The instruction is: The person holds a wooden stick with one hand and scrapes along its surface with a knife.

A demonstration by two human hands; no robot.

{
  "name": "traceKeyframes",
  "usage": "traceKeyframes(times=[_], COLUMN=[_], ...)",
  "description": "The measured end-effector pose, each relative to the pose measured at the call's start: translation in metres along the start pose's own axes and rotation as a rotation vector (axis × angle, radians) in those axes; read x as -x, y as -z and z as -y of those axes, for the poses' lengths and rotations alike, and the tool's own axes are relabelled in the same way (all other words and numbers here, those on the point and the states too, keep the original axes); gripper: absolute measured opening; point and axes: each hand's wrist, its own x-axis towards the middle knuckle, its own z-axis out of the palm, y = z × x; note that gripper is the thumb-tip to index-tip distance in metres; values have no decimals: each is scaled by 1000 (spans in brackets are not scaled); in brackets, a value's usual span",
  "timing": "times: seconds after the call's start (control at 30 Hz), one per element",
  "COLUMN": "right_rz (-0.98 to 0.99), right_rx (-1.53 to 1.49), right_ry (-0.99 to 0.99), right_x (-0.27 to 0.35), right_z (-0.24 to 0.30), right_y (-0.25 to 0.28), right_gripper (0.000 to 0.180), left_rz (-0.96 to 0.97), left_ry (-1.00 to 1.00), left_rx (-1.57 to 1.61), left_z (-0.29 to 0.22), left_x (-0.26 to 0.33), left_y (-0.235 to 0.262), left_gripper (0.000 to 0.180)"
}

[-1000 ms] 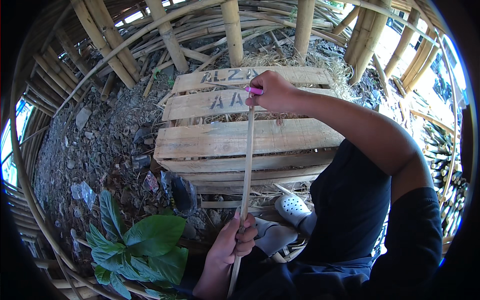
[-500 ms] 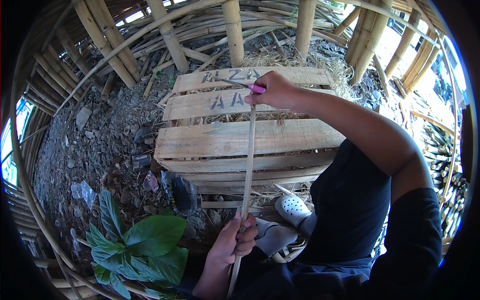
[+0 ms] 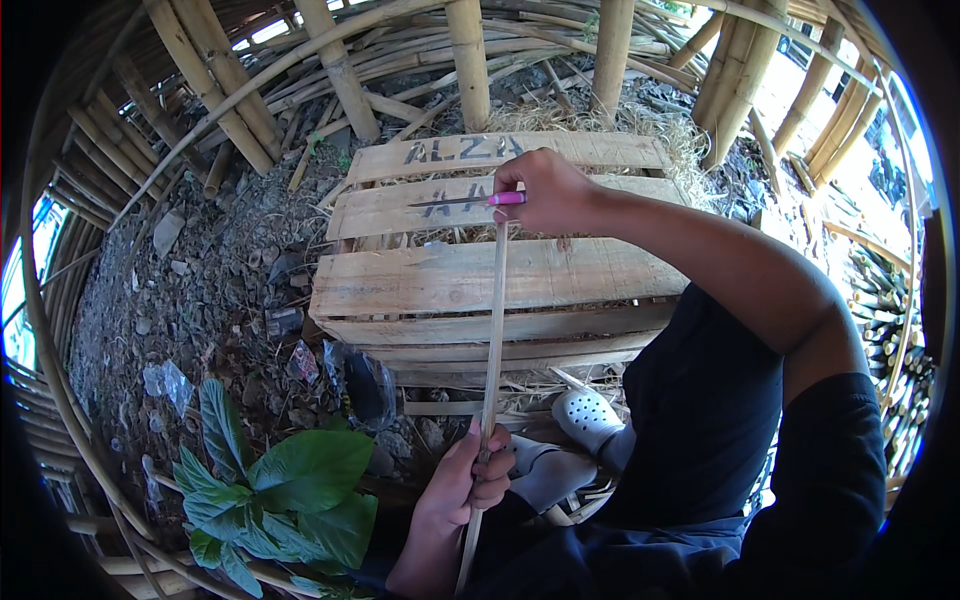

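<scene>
My left hand [image 3: 462, 478] is wrapped round the lower part of a long, thin bamboo strip [image 3: 496, 325]. The strip runs up and slightly right from below that hand to my right hand [image 3: 556, 194]. There my right hand is closed on a small knife [image 3: 508, 198] with a pink handle. Its narrow dark blade points left, roughly level, over the wooden slats and across the strip's upper end. Whether the right fingers also pinch the strip's tip, I cannot tell. Beneath both hands' span stands a slatted wooden crate [image 3: 400, 280] with dark lettering.
A leafy green plant [image 3: 300, 485] grows at the lower left, near crumpled clear plastic [image 3: 168, 385] on stony ground. Bamboo posts [image 3: 467, 65] and stacked poles ring the far side. A grey clog [image 3: 587, 418] on my foot is close to the crate's near side.
The knife has turned from pointing up and left to nearly level, and my right hand has tilted slightly with it. My left hand keeps its place on the strip.
</scene>
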Motion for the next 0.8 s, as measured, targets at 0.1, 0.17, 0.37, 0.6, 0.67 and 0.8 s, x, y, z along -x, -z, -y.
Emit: traceKeyframes(times=[0.1, 0.17, 0.37, 0.6, 0.67, 0.8], right_rz=[-54, -77, -81, -59, -43, -20], right_rx=[19, 51, -6, -151, -210, -414], right_ry=[78, 102, 45, -142, -216, -332], right_x=[5, 4, 0, -5, -8, -9], right_z=[10, 13, -2, 0, -7, -8], right_y=[-3, -5, -8, -6, -8, -2], right_gripper=[9, 7, 10, 6, 9, 15], left_rz=[2, 3, 16, 0, 3, 7], left_ry=[-9, -13, -6, -24, -19, -24], left_rx=[18, 18, -6, 20, 15, 6], left_z=[-1, -1, 0, 2, 2, 3], left_x=[2, 4, 1, 2, 2, 1], left_y=[1, 1, -3, -5, -5, -4], left_gripper=[40, 40, 40, 36, 36, 36])
